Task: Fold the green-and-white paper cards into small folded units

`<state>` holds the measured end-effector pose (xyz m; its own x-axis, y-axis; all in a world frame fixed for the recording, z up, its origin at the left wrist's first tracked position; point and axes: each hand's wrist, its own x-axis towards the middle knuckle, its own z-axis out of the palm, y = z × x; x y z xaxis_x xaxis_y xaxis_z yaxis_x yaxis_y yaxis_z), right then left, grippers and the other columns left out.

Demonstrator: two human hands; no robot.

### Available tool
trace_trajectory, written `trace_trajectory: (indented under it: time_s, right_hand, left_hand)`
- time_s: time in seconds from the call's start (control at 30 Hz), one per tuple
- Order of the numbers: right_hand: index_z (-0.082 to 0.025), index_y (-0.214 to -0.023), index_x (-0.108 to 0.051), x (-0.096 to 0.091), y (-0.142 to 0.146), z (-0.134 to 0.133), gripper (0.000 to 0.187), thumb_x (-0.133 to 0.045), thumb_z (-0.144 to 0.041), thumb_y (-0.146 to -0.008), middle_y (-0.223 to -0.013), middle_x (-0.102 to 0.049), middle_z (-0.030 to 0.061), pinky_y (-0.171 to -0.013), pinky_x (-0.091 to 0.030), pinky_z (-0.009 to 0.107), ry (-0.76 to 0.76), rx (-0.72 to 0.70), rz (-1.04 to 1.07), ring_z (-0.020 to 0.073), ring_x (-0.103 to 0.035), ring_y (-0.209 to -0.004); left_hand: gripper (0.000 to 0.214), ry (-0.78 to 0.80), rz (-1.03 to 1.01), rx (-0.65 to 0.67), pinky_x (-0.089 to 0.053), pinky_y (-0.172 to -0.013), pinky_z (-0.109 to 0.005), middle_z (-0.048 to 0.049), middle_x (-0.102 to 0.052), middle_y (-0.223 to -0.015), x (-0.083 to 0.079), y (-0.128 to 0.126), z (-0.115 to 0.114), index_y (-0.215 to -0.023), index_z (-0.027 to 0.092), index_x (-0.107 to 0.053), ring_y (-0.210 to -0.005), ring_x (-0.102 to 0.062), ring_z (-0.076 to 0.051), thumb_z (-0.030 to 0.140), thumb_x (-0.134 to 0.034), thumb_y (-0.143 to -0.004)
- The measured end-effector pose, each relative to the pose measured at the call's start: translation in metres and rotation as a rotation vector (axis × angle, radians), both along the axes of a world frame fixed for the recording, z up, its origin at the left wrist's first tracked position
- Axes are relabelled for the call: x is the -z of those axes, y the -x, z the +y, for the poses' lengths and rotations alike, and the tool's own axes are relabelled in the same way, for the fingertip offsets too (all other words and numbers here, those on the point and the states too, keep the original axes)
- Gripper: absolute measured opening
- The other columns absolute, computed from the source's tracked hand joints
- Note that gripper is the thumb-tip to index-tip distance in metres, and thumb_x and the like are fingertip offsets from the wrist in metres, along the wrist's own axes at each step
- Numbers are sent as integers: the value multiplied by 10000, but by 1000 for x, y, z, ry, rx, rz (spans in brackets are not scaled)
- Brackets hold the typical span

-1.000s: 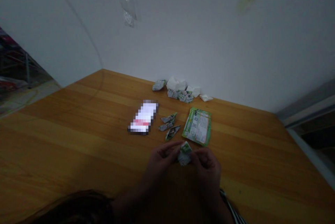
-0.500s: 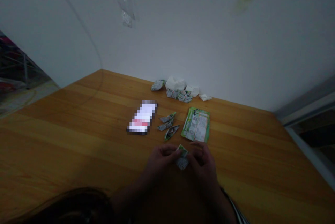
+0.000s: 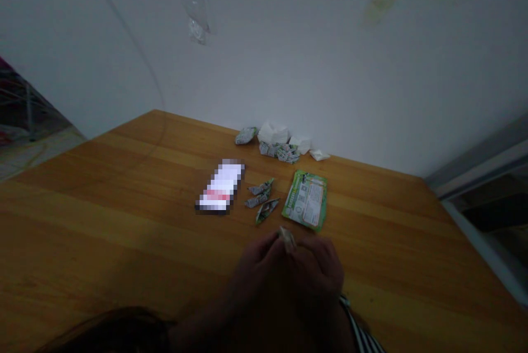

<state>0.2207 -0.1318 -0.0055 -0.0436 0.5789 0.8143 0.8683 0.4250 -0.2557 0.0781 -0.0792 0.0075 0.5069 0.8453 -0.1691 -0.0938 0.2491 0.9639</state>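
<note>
The left hand [image 3: 258, 268] and right hand [image 3: 317, 268] are closed up close together, pinching a folded paper [image 3: 287, 238] between them over the wood table [image 3: 124, 243]. Just past them lie three little paper boats [image 3: 266, 211], a green packet [image 3: 306, 200] and a blurry white thing [image 3: 220, 187]. Paper bits [image 3: 276, 147] sit by the wall [image 3: 330, 67].

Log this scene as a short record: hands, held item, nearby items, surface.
Left hand: closed, against the right hand
Right hand: closed, against the left hand
Held item: folded paper piece, mostly hidden, tip showing between the hands
Nearest items: three small folded printed papers; green printed packet
Further items: pixelated white-and-red object; white paper pieces by the wall
Surface: wooden table
</note>
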Motion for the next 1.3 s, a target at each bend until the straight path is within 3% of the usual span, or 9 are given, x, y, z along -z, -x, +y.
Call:
trace_trajectory:
  time_s: [0.17,0.3,0.5,0.57,0.63,0.77,0.83,1.07,1.3]
  right_hand:
    - [-200,-1029,-671,1,1,3,224,-646,-161,-810,-1018,-662,105,-908,-462,444,108,-100,-130,238,-588,-960]
    - [-220,-1162,-648,0,-10,4,430,-707,-361,-759,-991,-620,122,-761,-520,422,250,-144,9,270,-596,-913]
    - [-252,-1041,-714,8,-12,-2,304,-547,-109,-832,-852,-712,57,-618,-532,242,467,-376,421,164,-677,-724]
    - [-248,-937,-748,9,-10,-4,273,-565,-100,-799,-840,-739,50,-643,-537,243,492,-339,575,171,-695,-736]
    - [-228,-822,-765,9,-9,-4,227,-600,-95,-741,-790,-755,45,-647,-541,250,539,-195,752,183,-702,-715]
    - [-188,-653,-753,2,-3,0,114,-662,-121,-635,-595,-725,26,-511,-511,223,644,102,1068,166,-652,-537]
    - [-180,-624,-751,-2,1,0,77,-688,-142,-601,-558,-711,23,-491,-506,223,672,105,1151,163,-637,-509]
    - [-178,-669,-758,-6,9,-2,52,-728,-203,-636,-637,-746,46,-586,-563,262,645,-4,1260,188,-688,-599]
    - [-145,-656,-707,2,12,-2,187,-750,-321,-704,-631,-731,57,-575,-566,269,583,-11,1270,186,-687,-591]
  left_hand:
    - [335,32,54,-72,-491,-782,-288,-32,-736,-853,-1,8,10,-910,161,-708,-848,-644,-215,462,-607,-804]
    - [432,74,75,-65,-484,-673,-265,-46,-705,-798,-2,16,21,-946,139,-704,-748,-624,-196,515,-652,-741]
    - [411,107,5,131,-394,-504,-180,26,-585,-668,3,15,16,-1085,170,-623,-555,-527,-97,465,-618,-799]
    - [389,111,-10,128,-378,-471,-169,48,-556,-628,1,14,14,-1122,186,-573,-509,-506,-84,452,-569,-839]
    - [372,78,-23,92,-382,-449,-165,74,-536,-583,-1,14,14,-1129,204,-552,-474,-496,-82,401,-606,-819]
    - [238,-115,95,49,-498,-606,-223,21,-675,-672,-8,16,17,-890,182,-698,-618,-624,-133,172,-735,-656]
    - [107,-176,186,-17,-515,-662,-247,-16,-729,-726,-9,16,16,-793,179,-741,-666,-658,-155,174,-689,-699]
    - [84,-272,288,-175,-528,-690,-263,-6,-764,-742,-11,17,11,-738,218,-763,-690,-687,-180,197,-687,-707]
    - [135,-4,182,-212,-513,-647,-275,-35,-741,-662,-17,11,13,-626,158,-716,-667,-676,-199,276,-780,-636]
